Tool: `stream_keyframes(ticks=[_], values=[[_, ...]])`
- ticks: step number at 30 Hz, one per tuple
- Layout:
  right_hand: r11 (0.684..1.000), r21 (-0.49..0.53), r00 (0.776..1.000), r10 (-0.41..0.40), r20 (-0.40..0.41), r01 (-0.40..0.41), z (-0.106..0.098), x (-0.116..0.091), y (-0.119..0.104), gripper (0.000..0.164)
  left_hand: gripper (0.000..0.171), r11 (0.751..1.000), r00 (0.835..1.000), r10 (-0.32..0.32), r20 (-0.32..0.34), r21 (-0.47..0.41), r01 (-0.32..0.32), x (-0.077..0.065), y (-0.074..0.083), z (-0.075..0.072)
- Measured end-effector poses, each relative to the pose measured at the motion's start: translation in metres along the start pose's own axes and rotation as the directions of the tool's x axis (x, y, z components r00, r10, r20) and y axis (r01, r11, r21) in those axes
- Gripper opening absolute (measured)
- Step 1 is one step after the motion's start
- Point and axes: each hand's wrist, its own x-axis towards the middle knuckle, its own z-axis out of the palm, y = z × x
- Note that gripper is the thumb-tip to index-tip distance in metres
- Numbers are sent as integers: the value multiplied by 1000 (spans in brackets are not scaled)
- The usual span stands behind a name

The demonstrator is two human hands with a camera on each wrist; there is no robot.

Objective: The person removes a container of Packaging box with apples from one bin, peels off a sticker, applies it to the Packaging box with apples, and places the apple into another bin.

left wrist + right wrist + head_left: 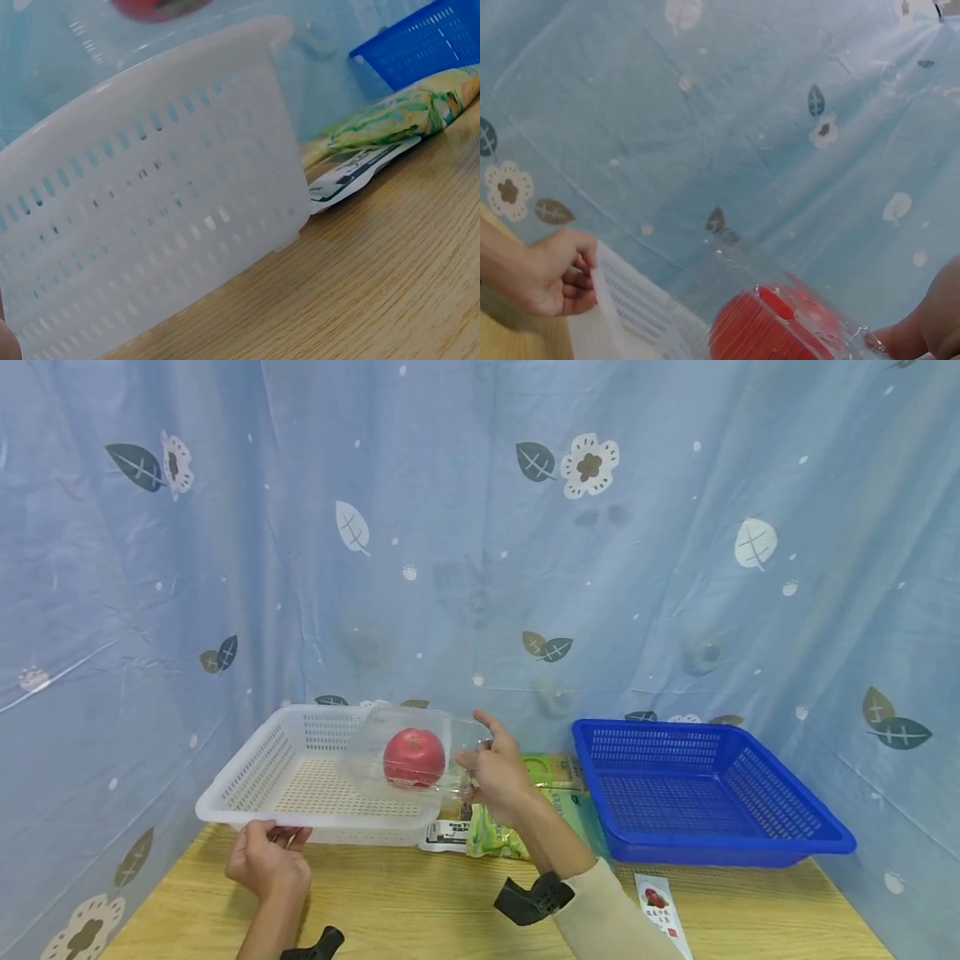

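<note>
Presently, the right hand (495,768) grips one end of a clear plastic container (455,745), raised over the right part of the white perforated basket (322,825). A red fruit (414,757) (apple-like, from where I stand) appears to be inside the container. The left hand (268,860) pinches the basket's front rim. Judged progress: lifting is complete; lowering and release are outstanding. No handling of the blue perforated basket (720,842), at the table's (390,902) right, is evident.
</note>
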Motion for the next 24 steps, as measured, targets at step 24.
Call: stream_keyframes(ticks=[24], values=[[999,-23,999,22,-30,-23,-94,-55,30,66,25,1000,1000,5,8,22,-5,1,-2,-2]])
